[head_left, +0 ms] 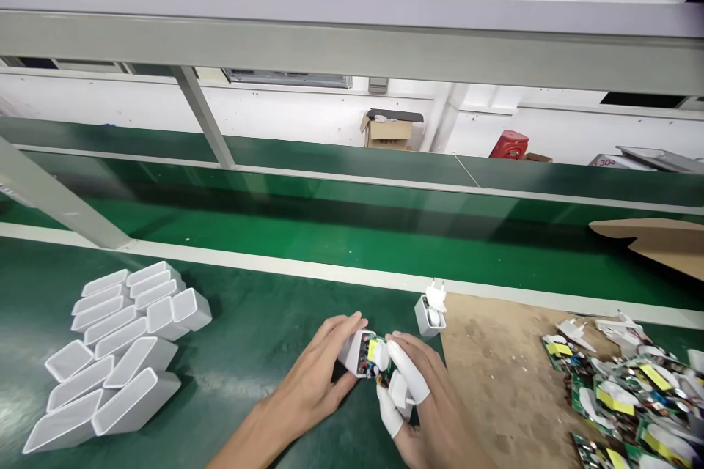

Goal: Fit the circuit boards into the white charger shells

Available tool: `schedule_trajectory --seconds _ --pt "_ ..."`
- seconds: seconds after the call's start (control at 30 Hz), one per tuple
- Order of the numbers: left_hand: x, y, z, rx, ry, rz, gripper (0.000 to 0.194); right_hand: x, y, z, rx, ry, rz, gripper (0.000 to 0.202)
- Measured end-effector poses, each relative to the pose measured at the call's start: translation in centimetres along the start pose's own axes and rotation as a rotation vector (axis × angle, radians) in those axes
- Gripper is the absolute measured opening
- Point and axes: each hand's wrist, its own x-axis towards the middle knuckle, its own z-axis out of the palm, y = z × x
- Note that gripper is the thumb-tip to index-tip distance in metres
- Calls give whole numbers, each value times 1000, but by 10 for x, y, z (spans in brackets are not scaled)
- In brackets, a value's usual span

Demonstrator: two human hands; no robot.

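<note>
Low in the middle of the view, my left hand (313, 370) grips a white plastic housing (350, 353), its open end facing right. My right hand (423, 388), with white covers on the thumb and a finger, pinches a circuit board (378, 355) bearing yellow tape and a white pad. The board's left end is at the housing's opening, seemingly partly inside. A white plug piece (400, 392) hangs by the board under my right fingers. Just beyond my hands, another white housing (430, 319) stands with a two-pin plug (436, 295) on top.
Several open white housings (118, 333) stand at the left on the green table (236, 315). Brown cardboard (489, 366) lies at the right, with a pile of circuit boards (632, 396) on it. A grey frame post (71, 198) rises at the left.
</note>
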Motion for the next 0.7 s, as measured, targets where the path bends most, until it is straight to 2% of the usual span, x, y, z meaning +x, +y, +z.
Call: schedule_trajectory --seconds 0.27,0.7 --pt "-1 2 1 25 11 5 81 0 0 -2 -62 -22 -33 75" --pt "0 4 1 28 22 31 80 -1 -2 -3 -125 -27 -26 64"
